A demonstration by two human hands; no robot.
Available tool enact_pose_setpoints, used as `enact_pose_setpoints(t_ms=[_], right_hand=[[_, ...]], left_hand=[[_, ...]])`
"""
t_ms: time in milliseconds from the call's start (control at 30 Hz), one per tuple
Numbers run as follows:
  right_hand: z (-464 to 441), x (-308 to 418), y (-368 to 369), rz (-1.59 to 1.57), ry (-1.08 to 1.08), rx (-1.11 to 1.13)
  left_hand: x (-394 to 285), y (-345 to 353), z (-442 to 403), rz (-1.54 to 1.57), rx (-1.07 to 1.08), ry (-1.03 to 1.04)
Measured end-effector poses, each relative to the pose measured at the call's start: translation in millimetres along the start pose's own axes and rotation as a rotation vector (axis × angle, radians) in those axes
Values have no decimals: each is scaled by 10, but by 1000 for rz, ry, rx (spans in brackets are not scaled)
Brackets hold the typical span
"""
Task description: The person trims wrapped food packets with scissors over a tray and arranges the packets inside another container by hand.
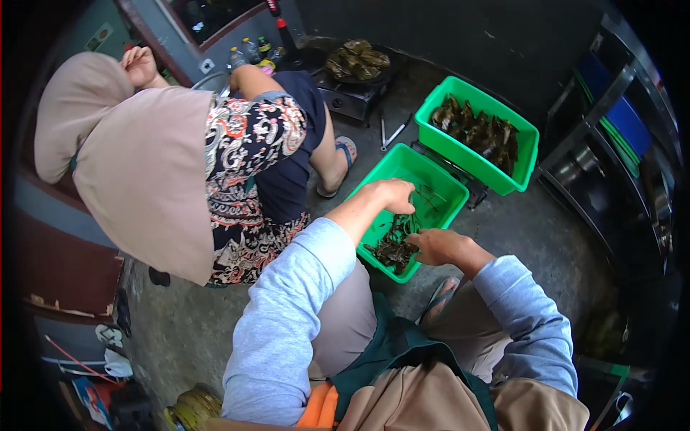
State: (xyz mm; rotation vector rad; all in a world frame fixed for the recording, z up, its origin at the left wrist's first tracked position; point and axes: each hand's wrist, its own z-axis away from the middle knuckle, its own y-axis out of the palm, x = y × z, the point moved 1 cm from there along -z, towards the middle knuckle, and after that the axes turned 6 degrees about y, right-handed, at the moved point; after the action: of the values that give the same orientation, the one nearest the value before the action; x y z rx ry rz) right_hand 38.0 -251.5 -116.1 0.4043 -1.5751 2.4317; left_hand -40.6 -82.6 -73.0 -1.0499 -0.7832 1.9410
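Observation:
In front of me stands a green tub point(371, 178) with dark brown, leafy scraps point(394, 246) and thin strands point(430, 197) inside. My left hand point(395, 195) reaches over the tub's middle, fingers bent down; whether they pinch anything is too small to tell. Lower and to the right, my right hand point(437, 246) is over the tub's near right edge, its fingertips at the scraps and curled together. What it holds, if anything, is hidden. A second green tub point(519, 123) behind to the right holds several dark wrapped bundles point(478, 129).
A person point(154, 179) sits close on the left, a sandaled foot near the tub. Beyond are a stove point(348, 98) with a pan of leaf bundles point(357, 60) and bottles point(251, 52). A metal rack point(582, 169) stands right; a gas cylinder point(192, 409) is at lower left.

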Motion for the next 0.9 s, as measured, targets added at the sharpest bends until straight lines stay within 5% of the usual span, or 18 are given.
enact_pose_setpoints(t_ms=[300,700,833,900], right_hand=[[28,-291,-58,-1,-3,-65],[798,-884,-533,230,290,-109],[1112,-466,-485,-410,604,-125],[1005,-582,-332,-540,511,-58]], left_hand=[[115,31,-10,-25,-37,-35],[221,-39,790,-46,-194,-82],[387,-33,1168,-148,-279,-128],[436,88,1375,-190,-310,-213]])
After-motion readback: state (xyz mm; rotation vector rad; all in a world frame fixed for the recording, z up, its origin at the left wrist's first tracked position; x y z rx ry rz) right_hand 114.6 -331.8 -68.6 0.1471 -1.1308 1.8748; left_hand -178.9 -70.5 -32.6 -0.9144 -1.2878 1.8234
